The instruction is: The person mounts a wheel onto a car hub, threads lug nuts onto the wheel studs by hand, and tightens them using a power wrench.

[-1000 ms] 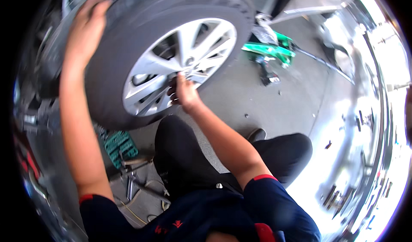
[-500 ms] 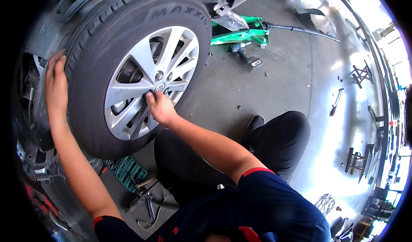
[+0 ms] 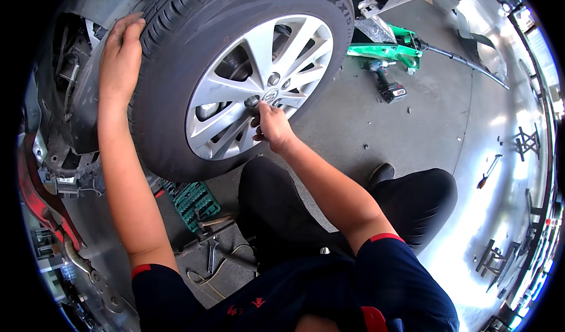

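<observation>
My left hand [image 3: 119,67] rests high on the left side of the black tyre [image 3: 159,105], fingers curled against its tread. Inside the tyre is a silver multi-spoke alloy wheel [image 3: 259,55], upright in the car's wheel well. My right hand [image 3: 273,126] is closed at the hub, thumb at a dark lug nut [image 3: 252,102] just left of the centre cap [image 3: 270,95]; its other fingers are partly hidden behind the thumb and palm.
A green floor jack [image 3: 382,51] with a cordless impact gun [image 3: 388,89] beside it lies beyond the wheel. An open socket case [image 3: 191,205] and tools sit by my left knee. A red metal part [image 3: 44,202] is at left. Stands [image 3: 527,143] lie right.
The camera view has shifted, with the wheel appearing further right and higher than half a second ago. Both hands remain at tyre and hub, with only slight movement of the fingers.
</observation>
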Action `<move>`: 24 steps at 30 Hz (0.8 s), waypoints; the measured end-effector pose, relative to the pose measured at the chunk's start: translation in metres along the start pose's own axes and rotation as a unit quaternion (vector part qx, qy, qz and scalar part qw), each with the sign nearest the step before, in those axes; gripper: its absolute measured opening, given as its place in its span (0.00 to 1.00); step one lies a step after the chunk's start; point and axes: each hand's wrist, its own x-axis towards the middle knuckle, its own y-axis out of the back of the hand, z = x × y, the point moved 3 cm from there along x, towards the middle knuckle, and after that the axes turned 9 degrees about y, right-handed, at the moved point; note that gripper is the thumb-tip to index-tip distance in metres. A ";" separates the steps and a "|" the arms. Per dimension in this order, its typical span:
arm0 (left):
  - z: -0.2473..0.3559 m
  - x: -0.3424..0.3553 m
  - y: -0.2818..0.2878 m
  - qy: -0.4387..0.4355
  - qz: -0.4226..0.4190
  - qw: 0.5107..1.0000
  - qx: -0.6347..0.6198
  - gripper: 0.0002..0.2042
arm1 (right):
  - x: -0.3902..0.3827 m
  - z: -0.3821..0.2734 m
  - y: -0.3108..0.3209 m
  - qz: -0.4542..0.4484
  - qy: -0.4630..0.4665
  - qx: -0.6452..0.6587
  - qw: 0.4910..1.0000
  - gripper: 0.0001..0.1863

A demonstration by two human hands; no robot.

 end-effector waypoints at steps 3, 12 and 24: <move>0.005 -0.003 0.001 0.021 0.006 1.000 0.004 0.24 | -0.013 -0.014 -0.012 0.080 0.263 -0.256 0.927 0.24; 0.001 0.004 -0.002 0.002 -0.015 1.000 0.013 0.23 | 0.002 -0.004 0.003 0.088 0.247 -0.255 0.931 0.25; -0.025 0.008 0.010 0.005 -0.054 0.998 0.043 0.23 | 0.064 -0.006 0.191 -0.166 0.042 -0.664 0.728 0.24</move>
